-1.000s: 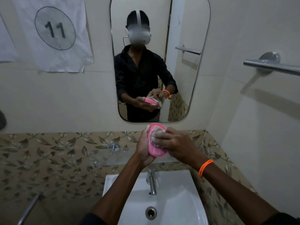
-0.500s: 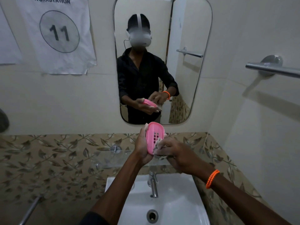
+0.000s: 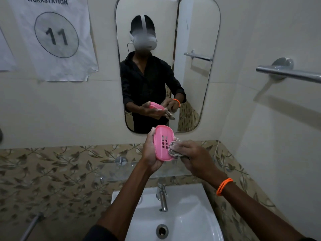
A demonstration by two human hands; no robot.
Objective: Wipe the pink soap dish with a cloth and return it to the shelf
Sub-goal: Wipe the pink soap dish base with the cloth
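Dish: pink soap dish [image 3: 163, 143] upright, gripped by left hand [image 3: 150, 153] above the sink [image 3: 196, 221].
Cloth: bunched cloth [image 3: 173, 149] clutched in right hand [image 3: 196, 157], pressed to dish's lower right edge.

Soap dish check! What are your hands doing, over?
Left hand grips pink soap dish, tilted up over the sink. Right hand presses cloth on its lower edge. Nothing in the way.

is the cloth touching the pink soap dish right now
Touching. The head view shows the cloth, bunched in the right hand, pressed against the lower right edge of the pink soap dish with no gap between them.
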